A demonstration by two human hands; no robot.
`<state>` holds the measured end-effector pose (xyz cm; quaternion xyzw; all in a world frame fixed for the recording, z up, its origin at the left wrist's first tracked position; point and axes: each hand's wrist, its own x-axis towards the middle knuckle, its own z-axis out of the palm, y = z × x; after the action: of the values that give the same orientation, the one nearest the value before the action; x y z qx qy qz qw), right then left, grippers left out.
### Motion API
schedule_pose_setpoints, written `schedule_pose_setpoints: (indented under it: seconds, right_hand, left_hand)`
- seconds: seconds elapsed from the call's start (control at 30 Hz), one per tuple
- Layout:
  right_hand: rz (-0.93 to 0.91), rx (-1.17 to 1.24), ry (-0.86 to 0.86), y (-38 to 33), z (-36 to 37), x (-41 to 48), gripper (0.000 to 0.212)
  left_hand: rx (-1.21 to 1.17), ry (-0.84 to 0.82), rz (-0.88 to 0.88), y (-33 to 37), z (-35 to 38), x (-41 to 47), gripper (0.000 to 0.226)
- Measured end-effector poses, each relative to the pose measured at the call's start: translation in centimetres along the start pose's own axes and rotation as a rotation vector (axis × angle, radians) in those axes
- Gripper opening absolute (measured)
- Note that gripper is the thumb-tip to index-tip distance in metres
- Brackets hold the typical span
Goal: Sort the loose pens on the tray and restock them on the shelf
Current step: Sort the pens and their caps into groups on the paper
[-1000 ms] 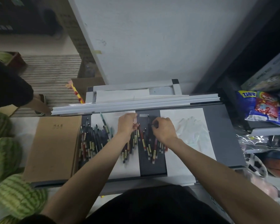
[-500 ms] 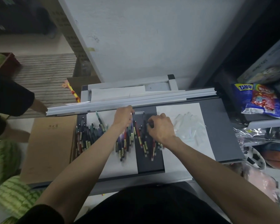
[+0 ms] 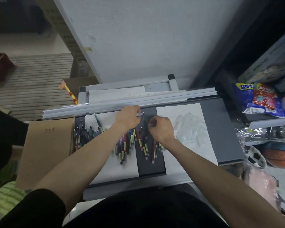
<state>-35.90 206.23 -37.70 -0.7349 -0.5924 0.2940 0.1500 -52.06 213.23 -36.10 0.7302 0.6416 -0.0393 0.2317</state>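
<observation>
Loose pens lie in three groups on the grey tray: a dark bundle at the left, a fan of red, blue and green pens under my left forearm, and another fan on the dark strip. My left hand pinches a small clear pen cap near the tray's far edge. My right hand is curled over the tops of the middle pens, and what its fingers hold is hidden. A pile of clear caps lies on the white sheet to the right.
A brown cardboard box lies left of the tray. Long white rails run along the tray's far edge. Snack bags and balls fill the shelves at right. Watermelons sit at lower left.
The view has shifted slightly. My left hand moved up toward the far edge with the clear cap between its fingertips; my right hand stayed on the middle pens.
</observation>
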Motion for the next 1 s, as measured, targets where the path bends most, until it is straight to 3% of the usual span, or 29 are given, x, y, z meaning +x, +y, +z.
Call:
schedule_pose_setpoints:
  seconds: [0.17, 0.23, 0.37, 0.5, 0.63, 0.83, 0.93, 1.0]
  right_hand:
    - [0.375, 0.945, -0.027, 0.4, -2.5, -1.3, 0.003]
    - [0.464, 1.329, -0.138, 1.4, -4.0, -2.2, 0.005]
    - [0.593, 1.638, -0.185, 3.7, -6.2, -4.0, 0.014]
    - [0.689, 1.683, -0.148, 5.7, -7.2, -5.1, 0.006]
    - [0.729, 1.456, -0.097, 7.3, -7.8, -5.9, 0.015]
    - [0.672, 1.165, 0.025, 9.2, -10.4, -5.3, 0.017]
    - [0.535, 0.948, 0.088, 10.8, -11.5, -4.5, 0.014]
    - [0.352, 0.569, 0.122, 12.0, -11.6, -4.1, 0.023]
  left_hand:
    - [0.016, -0.007, -0.014, -0.6, 0.5, 0.2, 0.007]
    - [-0.041, 0.028, -0.026, -0.8, 0.7, 0.2, 0.028]
    - [-0.526, 0.082, -0.142, -0.2, 0.4, -1.0, 0.034]
    - [-1.154, -0.046, -0.285, 1.8, 0.6, -3.2, 0.027]
    - [-1.353, -0.245, -0.293, 5.5, 1.9, -5.5, 0.031]
    - [-1.272, -0.39, -0.397, 12.7, 4.5, -6.1, 0.02]
    - [-1.009, -0.283, -0.222, 14.7, 5.7, -5.8, 0.018]
    - [-0.676, -0.116, -0.029, 15.5, 5.9, -6.1, 0.021]
